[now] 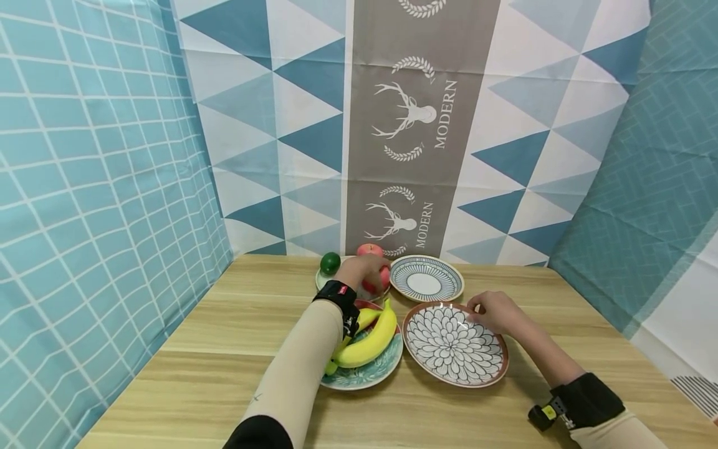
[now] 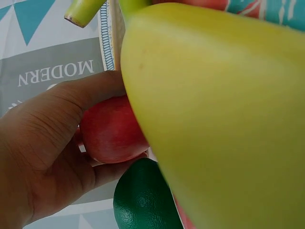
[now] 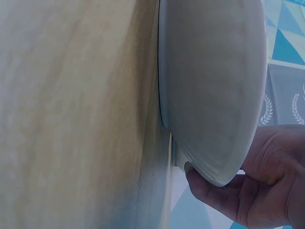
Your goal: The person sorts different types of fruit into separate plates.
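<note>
Bananas (image 1: 367, 352) crowd your left wrist (image 1: 336, 296); dipping it could knock them. Your right grip (image 1: 496, 312) pinches the petal plate (image 1: 454, 349) at its rim; swinging left could strike the teal plate (image 1: 364, 378), while the table's (image 1: 552, 299) right side gives room. Farther off, your left grip (image 1: 367, 269) holds an apple (image 2: 114, 131) at the pale plate (image 1: 324, 282), near an avocado (image 1: 330, 262) it could bump.

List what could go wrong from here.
1. The left grip holds a smooth, rounded red fruit; it could slip out and knock the green fruit nearby.
2. The left wrist strap sits close above the bananas, so pulling back might drag one off its plate.
3. The right grip pinches the flower-patterned plate at one edge only; it could tip or knock against the banana plate beside it.
</note>
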The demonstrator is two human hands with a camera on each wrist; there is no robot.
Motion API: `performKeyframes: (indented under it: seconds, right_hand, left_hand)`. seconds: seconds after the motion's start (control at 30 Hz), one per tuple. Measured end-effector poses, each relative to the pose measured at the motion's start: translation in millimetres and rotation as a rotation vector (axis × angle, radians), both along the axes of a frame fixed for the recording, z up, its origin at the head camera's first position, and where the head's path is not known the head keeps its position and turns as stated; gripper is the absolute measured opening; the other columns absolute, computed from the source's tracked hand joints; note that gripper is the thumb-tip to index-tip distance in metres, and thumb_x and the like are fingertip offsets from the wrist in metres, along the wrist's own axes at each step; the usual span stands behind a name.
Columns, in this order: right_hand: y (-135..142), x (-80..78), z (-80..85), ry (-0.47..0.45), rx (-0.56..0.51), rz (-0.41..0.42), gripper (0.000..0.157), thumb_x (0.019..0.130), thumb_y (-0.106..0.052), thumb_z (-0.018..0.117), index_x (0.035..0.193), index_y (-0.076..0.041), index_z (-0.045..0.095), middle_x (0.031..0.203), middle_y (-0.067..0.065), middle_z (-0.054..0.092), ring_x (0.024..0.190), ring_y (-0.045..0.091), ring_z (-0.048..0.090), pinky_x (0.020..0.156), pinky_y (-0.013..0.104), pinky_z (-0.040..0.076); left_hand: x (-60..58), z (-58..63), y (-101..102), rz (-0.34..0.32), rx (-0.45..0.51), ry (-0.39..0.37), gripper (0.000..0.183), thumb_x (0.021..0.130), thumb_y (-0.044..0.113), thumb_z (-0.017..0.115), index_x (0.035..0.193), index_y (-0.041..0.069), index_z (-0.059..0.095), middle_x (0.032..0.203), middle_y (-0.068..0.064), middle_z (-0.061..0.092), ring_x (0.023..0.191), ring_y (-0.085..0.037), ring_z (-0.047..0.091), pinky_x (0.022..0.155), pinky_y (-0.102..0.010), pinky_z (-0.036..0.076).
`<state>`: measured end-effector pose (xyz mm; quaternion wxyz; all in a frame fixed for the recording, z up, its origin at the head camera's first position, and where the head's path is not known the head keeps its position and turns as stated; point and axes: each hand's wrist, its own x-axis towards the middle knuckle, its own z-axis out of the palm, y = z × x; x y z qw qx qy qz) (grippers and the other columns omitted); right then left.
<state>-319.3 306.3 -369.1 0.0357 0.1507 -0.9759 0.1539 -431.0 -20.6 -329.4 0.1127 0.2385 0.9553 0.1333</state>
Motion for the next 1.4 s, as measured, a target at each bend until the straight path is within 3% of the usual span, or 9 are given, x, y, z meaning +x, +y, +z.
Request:
performKeyframes:
  seconds: [0.3,0.83,1.4]
  right_hand:
    - [-0.8,-0.5,-2.0,0.000,0.004,-0.007,0.009,0.093,-0.011,0.082,0.099,-0.007,0.078,0.076,-0.002,0.064,0.069,0.015,0.055,0.061,0.032,0.048]
    - [1.5,-0.6,-1.3,0.043,0.023,0.012,0.007,0.093,-0.012,0.082,0.097,-0.008,0.077,0.076,-0.003,0.065,0.069,0.014,0.055,0.062,0.034,0.048]
    - [0.5,0.4,0.2,0.026,0.025,0.008,0.009,0.093,-0.012,0.082,0.099,-0.007,0.078,0.078,-0.002,0.066,0.071,0.015,0.055,0.064,0.035,0.048]
  left_hand:
    - [0.7,0.6,-2.2,0.011,0.015,-0.020,0.081,0.083,0.016,0.089,0.155,0.020,0.053,0.136,-0.008,0.056,0.121,-0.027,0.051,0.103,-0.041,0.049]
    - [0.1,12.4,-3.0,-0.002,-0.031,0.029,0.071,0.086,0.022,0.087,0.151,0.021,0.058,0.136,-0.008,0.060,0.118,-0.027,0.055,0.098,-0.040,0.054]
    - [-2.2,14.9,5.0,-0.122,-0.079,0.110,0.065,0.084,0.024,0.089,0.143,0.017,0.062,0.128,-0.006,0.063,0.115,-0.025,0.057,0.098,-0.040,0.053]
